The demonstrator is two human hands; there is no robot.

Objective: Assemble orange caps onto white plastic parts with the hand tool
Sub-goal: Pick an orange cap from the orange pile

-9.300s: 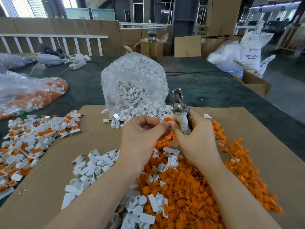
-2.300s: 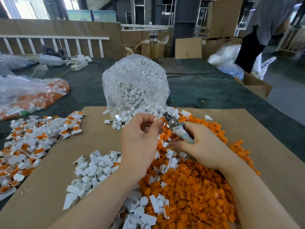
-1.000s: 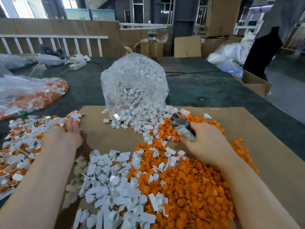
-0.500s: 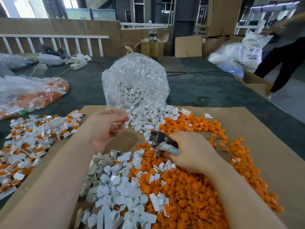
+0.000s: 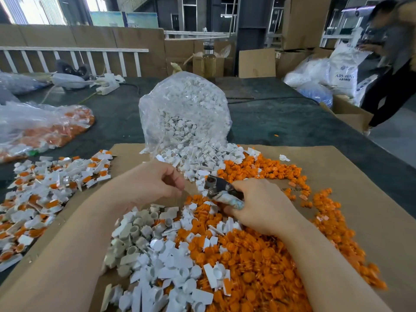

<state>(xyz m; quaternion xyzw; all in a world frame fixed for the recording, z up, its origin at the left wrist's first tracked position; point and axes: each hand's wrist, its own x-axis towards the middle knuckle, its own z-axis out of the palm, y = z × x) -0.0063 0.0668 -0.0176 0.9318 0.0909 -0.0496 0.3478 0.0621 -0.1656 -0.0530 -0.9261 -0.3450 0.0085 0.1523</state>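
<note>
Gripping the hand tool (image 5: pixel 221 191) with curled fingers, the right hand (image 5: pixel 262 204) is resting low on the heap of orange caps (image 5: pixel 258 255), the tool's metal head pointing left. The left hand (image 5: pixel 149 183) is hovering beside it with fingers curled inward; whether it is pinching anything I cannot tell. White parts (image 5: pixel 157 262) are lying mixed beside the caps on the cardboard sheet (image 5: pixel 351 176), with more spilling from the clear bag (image 5: pixel 184 113) behind.

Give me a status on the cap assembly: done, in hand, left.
Done: capped pieces piled at left. In hand: right hand grips the hand tool; left hand curled, contents unclear. Left: heaps of loose orange caps and white parts, plus the bag.
</note>
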